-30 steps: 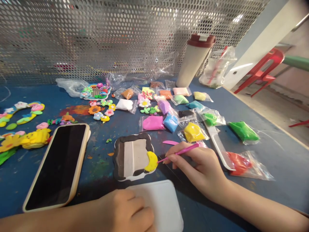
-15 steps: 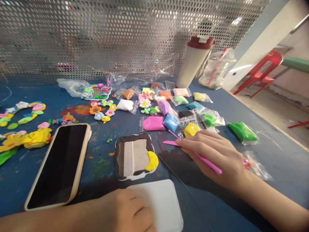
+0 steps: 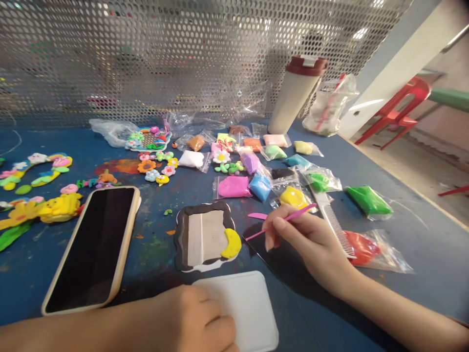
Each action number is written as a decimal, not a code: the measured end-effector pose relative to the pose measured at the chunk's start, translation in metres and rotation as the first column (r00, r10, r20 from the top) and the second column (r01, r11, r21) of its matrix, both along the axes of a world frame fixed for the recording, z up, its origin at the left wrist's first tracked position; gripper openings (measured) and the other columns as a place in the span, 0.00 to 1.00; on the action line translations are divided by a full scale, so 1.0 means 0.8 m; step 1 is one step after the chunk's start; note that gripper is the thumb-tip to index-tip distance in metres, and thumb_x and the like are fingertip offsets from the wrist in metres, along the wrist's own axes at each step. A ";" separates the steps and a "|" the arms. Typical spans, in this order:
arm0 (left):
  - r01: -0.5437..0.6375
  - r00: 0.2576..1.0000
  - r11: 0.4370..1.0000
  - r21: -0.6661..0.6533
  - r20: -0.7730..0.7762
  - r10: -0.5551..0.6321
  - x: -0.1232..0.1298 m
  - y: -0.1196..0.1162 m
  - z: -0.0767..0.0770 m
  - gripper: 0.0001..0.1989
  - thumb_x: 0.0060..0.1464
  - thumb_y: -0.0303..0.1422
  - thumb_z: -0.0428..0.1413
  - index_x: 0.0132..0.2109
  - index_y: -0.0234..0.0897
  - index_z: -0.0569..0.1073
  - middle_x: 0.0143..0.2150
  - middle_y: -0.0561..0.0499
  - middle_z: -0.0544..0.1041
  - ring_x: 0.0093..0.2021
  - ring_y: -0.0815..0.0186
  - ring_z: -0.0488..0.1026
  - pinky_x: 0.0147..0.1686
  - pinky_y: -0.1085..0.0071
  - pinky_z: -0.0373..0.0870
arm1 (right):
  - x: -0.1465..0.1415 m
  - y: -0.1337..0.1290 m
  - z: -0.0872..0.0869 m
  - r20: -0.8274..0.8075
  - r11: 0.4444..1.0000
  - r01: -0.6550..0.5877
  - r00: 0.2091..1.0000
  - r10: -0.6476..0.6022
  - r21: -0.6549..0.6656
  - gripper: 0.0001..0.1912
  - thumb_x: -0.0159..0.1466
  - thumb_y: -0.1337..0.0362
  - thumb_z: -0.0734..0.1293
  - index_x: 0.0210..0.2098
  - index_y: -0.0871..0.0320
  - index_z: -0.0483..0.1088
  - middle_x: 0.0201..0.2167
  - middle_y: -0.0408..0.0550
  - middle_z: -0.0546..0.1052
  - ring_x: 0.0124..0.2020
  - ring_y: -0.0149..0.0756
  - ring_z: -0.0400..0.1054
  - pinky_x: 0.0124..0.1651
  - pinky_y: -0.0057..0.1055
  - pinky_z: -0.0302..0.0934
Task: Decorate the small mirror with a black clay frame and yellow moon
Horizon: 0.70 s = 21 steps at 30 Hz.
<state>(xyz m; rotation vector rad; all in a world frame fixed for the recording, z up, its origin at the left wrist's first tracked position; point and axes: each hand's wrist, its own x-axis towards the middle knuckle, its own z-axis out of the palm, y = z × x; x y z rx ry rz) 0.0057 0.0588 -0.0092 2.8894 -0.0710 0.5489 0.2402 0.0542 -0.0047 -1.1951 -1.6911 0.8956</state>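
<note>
My right hand (image 3: 296, 234) pinches a thin pink clay modelling tool (image 3: 280, 221), its fine tip pointing down left near the table. A second pink tool with a knife-like blade (image 3: 257, 215) lies just behind the fingers, partly hidden. Left of them is a small frame (image 3: 182, 234) edged in black clay, with a yellow clay crescent moon (image 3: 231, 243) on its right side. My left hand (image 3: 201, 318) rests closed over the left part of a white board (image 3: 256, 308). Its fingertips are out of sight, so what they grip cannot be seen.
A phone (image 3: 91, 249) lies left. Bags of coloured clay, including a pink one (image 3: 234, 187), spread behind the frame. A white comb (image 3: 335, 222) and red clay bag (image 3: 362, 248) lie beyond my right hand. A tumbler (image 3: 293, 98) stands before the perforated metal panel (image 3: 146, 58).
My right hand has turned and lifted the thin tool, whose fine tip now points toward me. The comb and red clay bag have come into sight. The left hand has barely moved.
</note>
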 end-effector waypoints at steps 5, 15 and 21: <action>0.015 0.992 0.999 -0.040 -0.126 -0.020 -0.002 -0.002 -0.001 0.11 0.47 0.26 0.62 0.27 0.37 0.66 0.24 0.56 0.70 0.21 0.69 0.58 0.17 0.69 0.55 | -0.001 -0.002 -0.002 0.074 0.995 -0.073 0.995 0.068 0.062 0.16 0.68 0.69 0.59 0.26 0.59 0.71 0.27 0.43 0.75 0.30 0.25 0.70 0.35 0.21 0.62; 0.006 0.995 1.000 0.030 -0.096 -0.003 -0.002 0.000 -0.006 0.06 0.53 0.28 0.58 0.30 0.37 0.68 0.24 0.56 0.71 0.21 0.70 0.60 0.20 0.71 0.60 | -0.003 -0.003 -0.002 0.117 0.981 -0.118 0.988 0.101 0.152 0.12 0.67 0.70 0.59 0.29 0.59 0.71 0.26 0.45 0.76 0.29 0.29 0.72 0.34 0.23 0.66; 0.000 0.995 0.998 0.056 -0.099 0.005 -0.003 0.001 -0.005 0.06 0.54 0.30 0.59 0.30 0.38 0.69 0.25 0.57 0.71 0.21 0.71 0.63 0.22 0.72 0.63 | -0.004 -0.003 -0.001 0.146 0.971 -0.132 0.984 0.103 0.201 0.11 0.66 0.72 0.60 0.30 0.59 0.71 0.26 0.45 0.76 0.29 0.28 0.72 0.34 0.23 0.66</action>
